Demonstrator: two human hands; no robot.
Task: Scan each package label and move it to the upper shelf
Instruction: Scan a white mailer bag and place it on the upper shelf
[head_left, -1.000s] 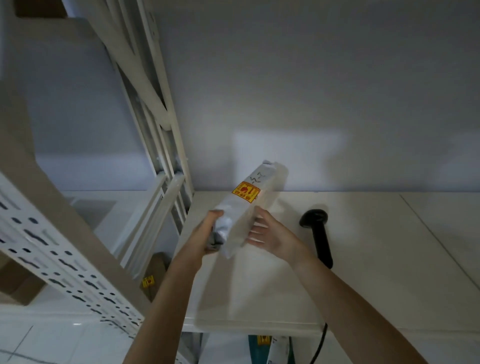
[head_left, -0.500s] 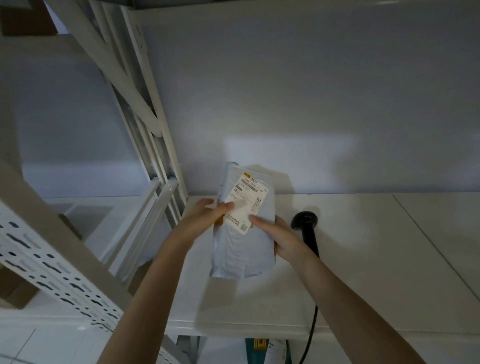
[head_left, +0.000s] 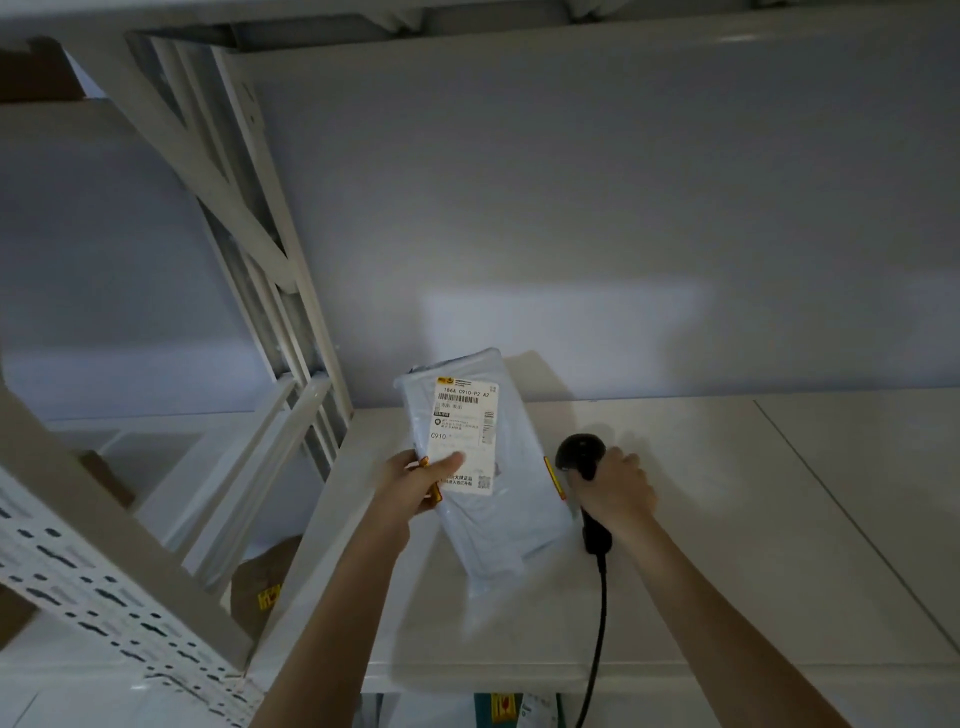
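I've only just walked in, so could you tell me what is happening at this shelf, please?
A person is partway through scanning a parcel. The left hand holds a grey mailer package with its white shipping label facing up, thumb pressed on the label. The right hand is wrapped around the handle of a black corded barcode scanner on the white shelf, beside the package. The scanner is not yet aimed at the label.

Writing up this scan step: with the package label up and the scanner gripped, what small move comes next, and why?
Probably lift the scanner and aim it at the label: the right hand grips it on the shelf, while the left hand holds the package label-up.
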